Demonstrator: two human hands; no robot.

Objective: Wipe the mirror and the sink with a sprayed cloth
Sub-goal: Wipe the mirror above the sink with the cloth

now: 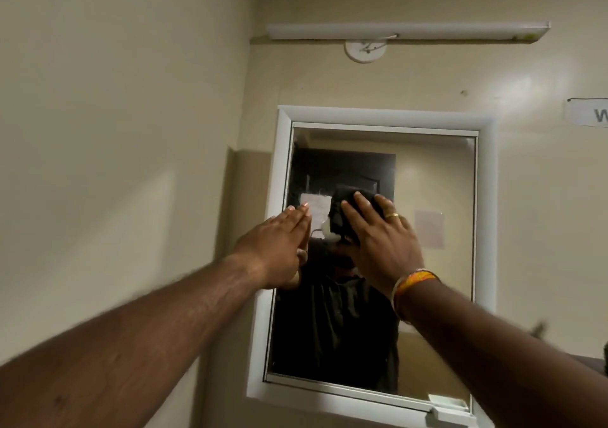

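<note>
While I am bracing my left hand (pixel 279 246) flat, fingers straight, against the mirror (pixel 437 180) near its left frame to steady myself, my right hand (pixel 381 240) is pressing the dark cloth (pixel 342 203) open-palmed onto mid-glass, spreading pressure for wiping.

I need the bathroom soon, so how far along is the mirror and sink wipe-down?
Nothing looks finished yet. In hand: the right hand presses a dark cloth flat against the mirror near its middle, while the left hand lies flat on the glass by the left frame edge. Whether any glass is already clean cannot be told. Left: the rest of the mirror, then the sink, which is out of view.
</note>
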